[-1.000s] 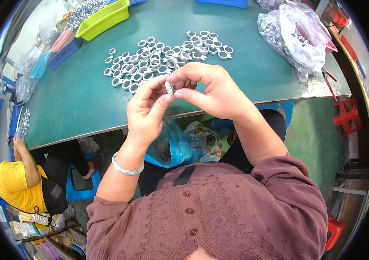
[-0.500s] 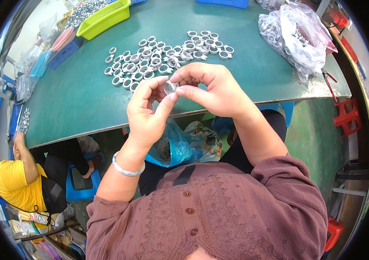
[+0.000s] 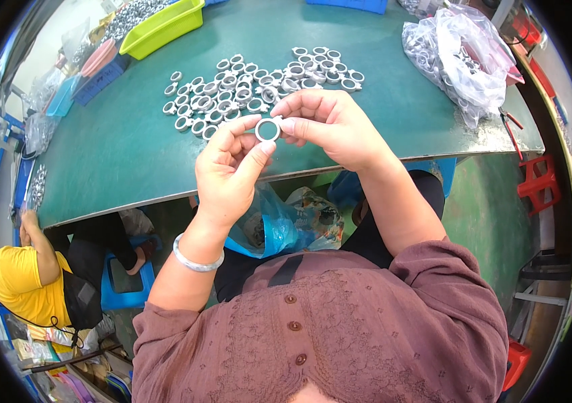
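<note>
A pale grey ring-shaped metal part (image 3: 259, 139) is held above the front of the green table (image 3: 125, 168), its round opening facing me. My left hand (image 3: 229, 158) grips the ring's left and lower edge between thumb and fingers. On the other side, my right hand (image 3: 323, 127) pinches it at the small lug, which the thumb partly covers. Just beyond my hands lies a loose heap of similar grey rings (image 3: 224, 106), several of them overlapping.
Far left stand a lime-green tray (image 3: 162, 30) and a blue crate (image 3: 98, 84). A clear plastic bag of parts (image 3: 457, 64) sits at the right, near red-handled pliers (image 3: 511, 127). Left, a person in yellow (image 3: 27, 279) works at the table. Below the edge hangs a blue bag (image 3: 266, 232).
The ring has turned from a tilted, edge-on pose to show its full round opening. My right hand has shifted slightly right and my fingers have changed their hold.
</note>
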`<act>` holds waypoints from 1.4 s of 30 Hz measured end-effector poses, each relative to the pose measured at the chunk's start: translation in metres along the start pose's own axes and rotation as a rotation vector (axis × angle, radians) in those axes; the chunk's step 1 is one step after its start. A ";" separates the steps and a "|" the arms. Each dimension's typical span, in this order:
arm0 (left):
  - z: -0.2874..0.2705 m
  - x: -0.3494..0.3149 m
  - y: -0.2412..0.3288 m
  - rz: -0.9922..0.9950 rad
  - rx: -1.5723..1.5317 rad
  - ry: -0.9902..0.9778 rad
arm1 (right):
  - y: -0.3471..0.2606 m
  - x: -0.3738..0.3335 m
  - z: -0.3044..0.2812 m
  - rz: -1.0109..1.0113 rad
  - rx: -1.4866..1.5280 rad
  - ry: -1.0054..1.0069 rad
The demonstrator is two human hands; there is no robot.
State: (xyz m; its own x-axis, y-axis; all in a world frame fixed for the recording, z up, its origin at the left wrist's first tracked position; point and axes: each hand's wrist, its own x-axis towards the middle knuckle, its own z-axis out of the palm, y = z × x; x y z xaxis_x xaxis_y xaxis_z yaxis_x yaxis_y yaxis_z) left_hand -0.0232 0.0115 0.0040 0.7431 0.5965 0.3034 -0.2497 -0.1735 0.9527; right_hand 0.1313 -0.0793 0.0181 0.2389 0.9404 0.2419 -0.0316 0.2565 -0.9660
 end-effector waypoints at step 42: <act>0.002 0.002 -0.008 0.285 0.031 0.064 | 0.003 -0.003 0.002 -0.152 -0.135 -0.019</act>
State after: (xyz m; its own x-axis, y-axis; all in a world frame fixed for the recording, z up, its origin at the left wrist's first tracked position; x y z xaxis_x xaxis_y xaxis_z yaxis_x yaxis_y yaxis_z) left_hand -0.0180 0.0125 -0.0027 0.6046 0.5686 0.5578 -0.4231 -0.3641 0.8297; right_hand 0.1288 -0.0810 0.0146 0.2131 0.8976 0.3859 0.1338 0.3645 -0.9216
